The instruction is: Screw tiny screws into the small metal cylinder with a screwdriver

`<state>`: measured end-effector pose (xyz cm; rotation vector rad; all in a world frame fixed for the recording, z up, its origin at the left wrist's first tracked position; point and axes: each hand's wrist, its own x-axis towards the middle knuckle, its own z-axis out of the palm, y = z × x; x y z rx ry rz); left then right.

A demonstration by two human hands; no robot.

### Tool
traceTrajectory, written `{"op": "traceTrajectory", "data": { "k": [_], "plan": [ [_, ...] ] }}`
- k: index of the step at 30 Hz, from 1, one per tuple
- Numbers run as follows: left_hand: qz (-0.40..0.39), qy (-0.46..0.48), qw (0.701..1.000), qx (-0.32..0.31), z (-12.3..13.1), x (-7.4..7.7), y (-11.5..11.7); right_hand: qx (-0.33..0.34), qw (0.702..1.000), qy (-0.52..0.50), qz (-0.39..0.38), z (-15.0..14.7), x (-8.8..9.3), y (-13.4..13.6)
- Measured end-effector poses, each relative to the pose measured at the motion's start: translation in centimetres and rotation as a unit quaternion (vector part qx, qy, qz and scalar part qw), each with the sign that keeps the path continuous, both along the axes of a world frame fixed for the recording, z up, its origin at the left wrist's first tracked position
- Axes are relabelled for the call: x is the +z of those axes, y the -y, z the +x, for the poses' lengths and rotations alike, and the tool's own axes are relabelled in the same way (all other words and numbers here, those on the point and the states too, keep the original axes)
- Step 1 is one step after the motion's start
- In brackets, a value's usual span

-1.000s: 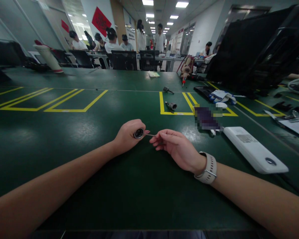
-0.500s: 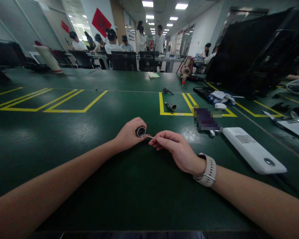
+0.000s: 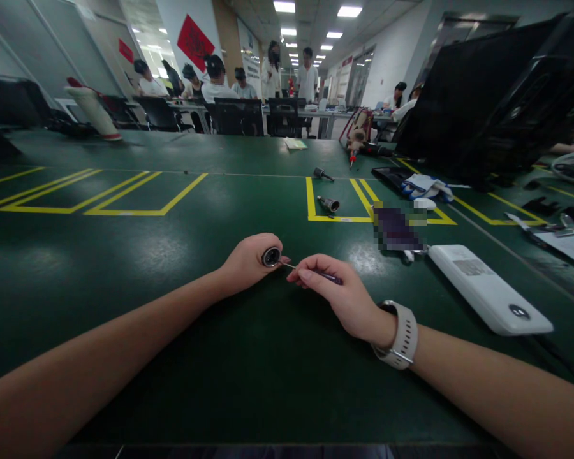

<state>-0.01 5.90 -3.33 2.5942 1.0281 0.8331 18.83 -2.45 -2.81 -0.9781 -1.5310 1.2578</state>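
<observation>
My left hand (image 3: 251,262) is closed around a round metal connector (image 3: 270,257) whose open, dark-centred end faces me; the rest of it is hidden in the palm. Between the fingers of my right hand (image 3: 328,280) is a thin screwdriver (image 3: 333,278) with a dark handle. Its slim shaft points left and its tip is beside the connector's rim; whether the two touch I cannot tell. Both hands are held above the green table (image 3: 210,382). Past them, a metal connector shell (image 3: 328,204) and a smaller dark connector piece (image 3: 322,174) lie on the table.
To the right are a pixelated dark phone-like object (image 3: 397,228), a white power bank (image 3: 490,288), blue-white gloves (image 3: 425,188) and a clipboard (image 3: 567,236). Yellow tape (image 3: 124,213) marks the table. A large black monitor (image 3: 478,95) stands at the back right. People sit and stand beyond.
The screwdriver's tip has drawn back from inside the connector's opening to its rim. The connector's open end has turned more towards me, and more of the screwdriver's handle shows.
</observation>
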Motion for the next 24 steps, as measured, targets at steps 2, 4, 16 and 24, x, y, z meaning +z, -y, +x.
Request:
{"op": "traceTrajectory", "data": {
  "k": [2, 4, 16, 24],
  "plan": [
    [0.005, 0.017, 1.000, -0.011, -0.07, 0.08, 0.10, 0.019, 0.997, -0.060, -0.034, -0.03, -0.07, -0.17],
    [0.003, 0.038, 0.999, -0.016, -0.13, 0.14, 0.16, 0.033, 0.987, -0.133, -0.090, 0.02, -0.10, -0.44],
    [0.069, -0.034, 0.997, 0.001, -0.11, -0.21, 0.05, 0.021, 0.982, -0.140, -0.123, -0.19, 0.02, -0.48],
    [0.046, -0.082, 0.995, -0.021, -0.19, -0.21, -0.09, 0.024, 0.958, -0.202, -0.201, 0.18, 0.83, -0.95]
  ]
}}
